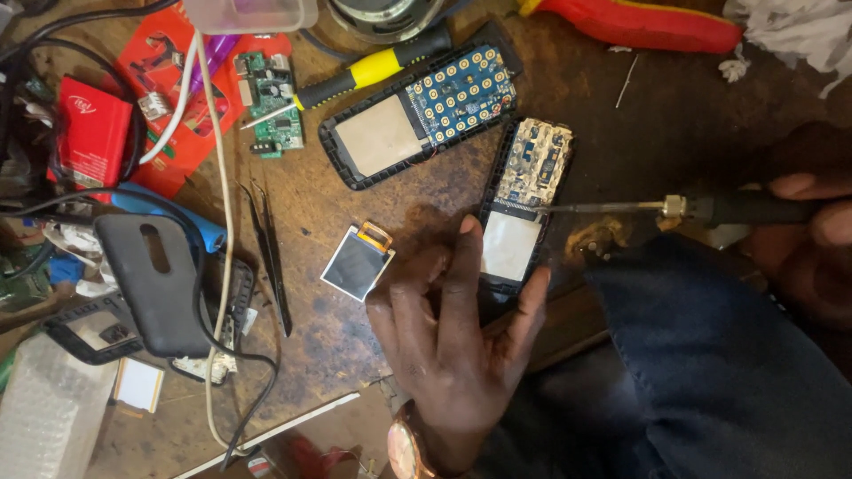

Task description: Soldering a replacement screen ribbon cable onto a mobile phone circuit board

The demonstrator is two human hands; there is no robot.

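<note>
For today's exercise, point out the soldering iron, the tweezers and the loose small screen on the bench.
Soldering iron (pixel 612 208), head view, on its metal shaft.
Tweezers (pixel 271 253), head view, mid-length of the arms.
Loose small screen (pixel 353 263), head view, centre of its glass.

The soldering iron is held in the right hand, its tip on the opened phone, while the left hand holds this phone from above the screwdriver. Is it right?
Not quite. In the head view, the left hand steadies the opened phone from below, nearest the person, far from the screwdriver. The right hand does hold the soldering iron, tip on the phone's board.
</note>
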